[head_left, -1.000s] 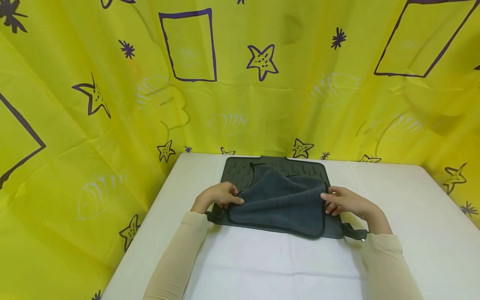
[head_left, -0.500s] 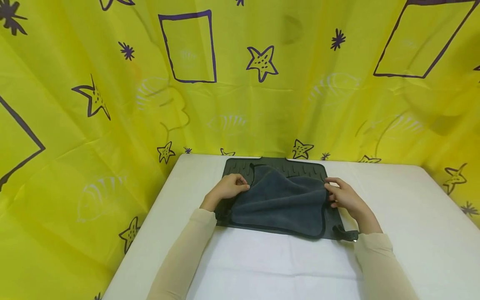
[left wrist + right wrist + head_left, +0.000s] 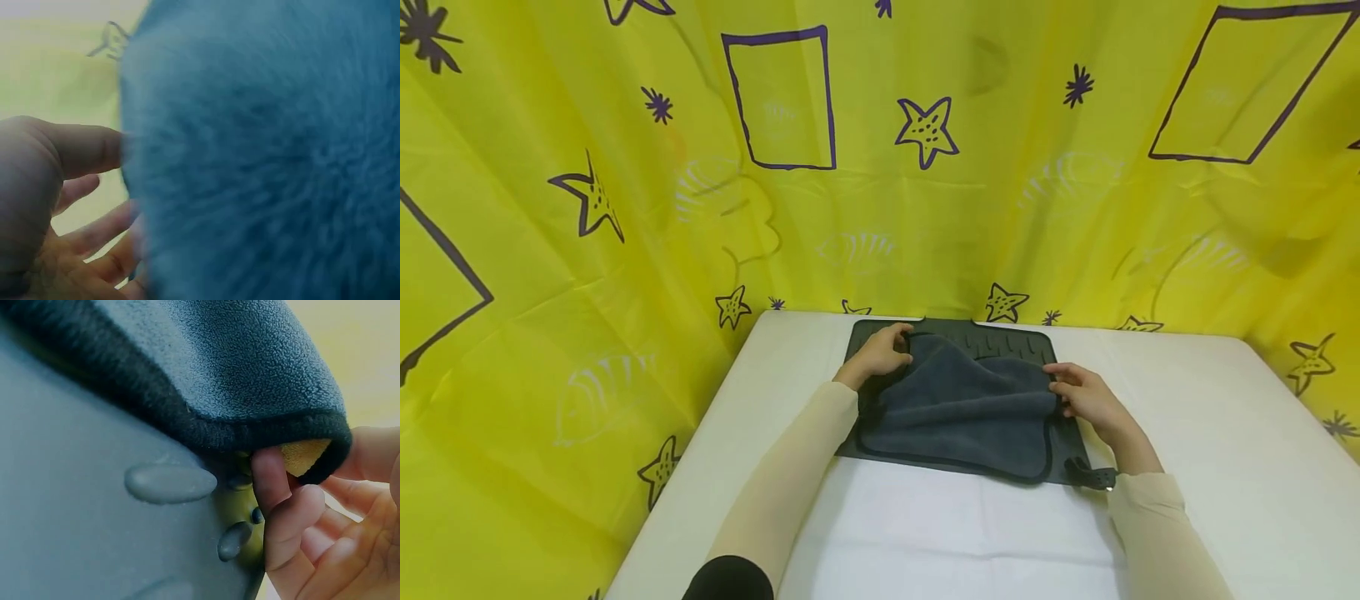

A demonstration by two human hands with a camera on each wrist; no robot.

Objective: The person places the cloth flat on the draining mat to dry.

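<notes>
Dark blue cloth [image 3: 962, 417] lies rumpled on the dark mat [image 3: 1015, 337], reaching about to the mat's front edge. The mat sits at the middle of the tabletop's [image 3: 1195, 392] rear edge, against the yellow curtain [image 3: 925, 217].

Grip: the right hand [image 3: 1086, 392] pinches the cloth's right rear corner between thumb and fingers; the corner curls, exposing a yellow underside. The left hand [image 3: 880, 354] is at the left rear corner, thumb and fingers near together; the left wrist view is blurred, so whether it holds or merely touches cannot be told.

Risks, in my judgement: an uneven pull would deepen the diagonal crease, caused by one firm grip and one uncertain. The left corner could slip for the same reason. The mat's raised nubs [image 3: 169, 483] could catch the cloth's bound border. The strap [image 3: 1090, 475] at the right wrist hangs over the mat's right front corner and could drag there.

Containers: none identified. The mat serves only as a support bearing the cloth.
</notes>
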